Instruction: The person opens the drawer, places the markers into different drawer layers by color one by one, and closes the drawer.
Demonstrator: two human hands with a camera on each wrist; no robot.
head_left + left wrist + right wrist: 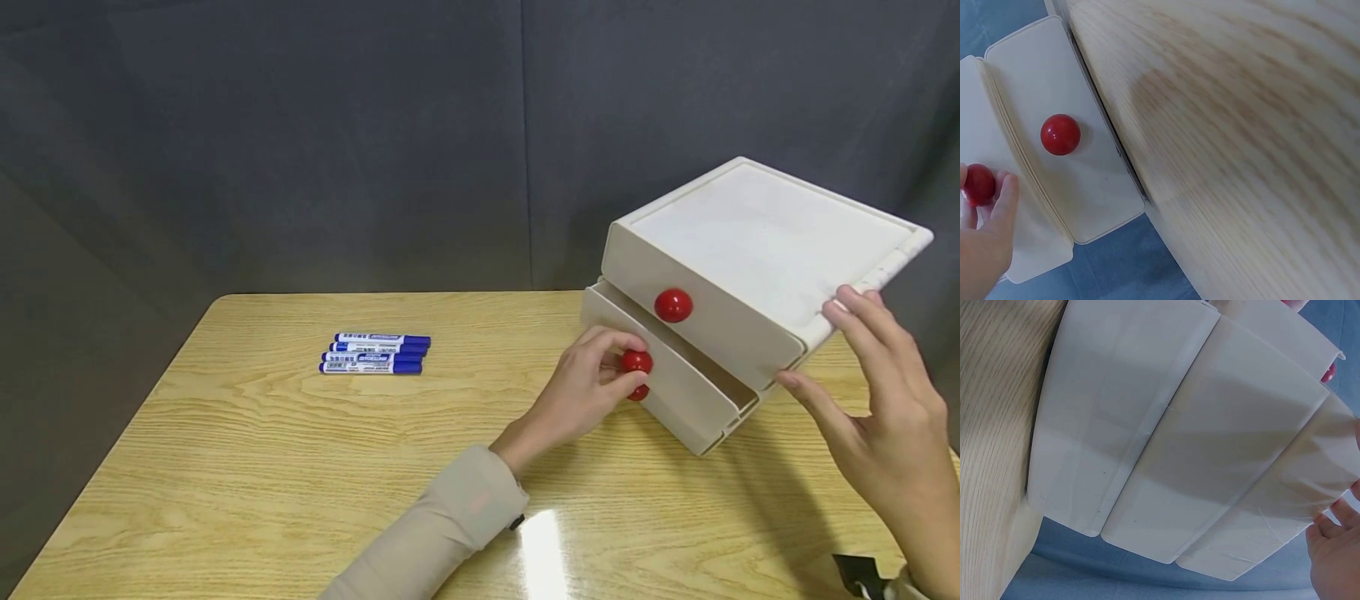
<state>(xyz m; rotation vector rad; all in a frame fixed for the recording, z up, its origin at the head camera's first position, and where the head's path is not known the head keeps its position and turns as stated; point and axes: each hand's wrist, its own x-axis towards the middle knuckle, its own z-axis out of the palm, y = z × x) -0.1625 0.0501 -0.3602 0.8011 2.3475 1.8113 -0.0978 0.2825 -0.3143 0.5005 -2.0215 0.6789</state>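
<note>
1. Head: from above, forward and down over the table (262, 467).
2. Left wrist: near, facing the drawer fronts (1088, 181) (head shares two red knobs (1060, 134)).
3. Right wrist: near, facing the cabinet's side (1210, 437).

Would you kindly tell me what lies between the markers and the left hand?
Only bare tabletop lies between the markers and the left hand; the head view shows this.

markers (375, 357): on table (262, 483), left of drawer unit (750, 250)
drawer unit: on table, right
curtain (375, 167): behind table
</note>
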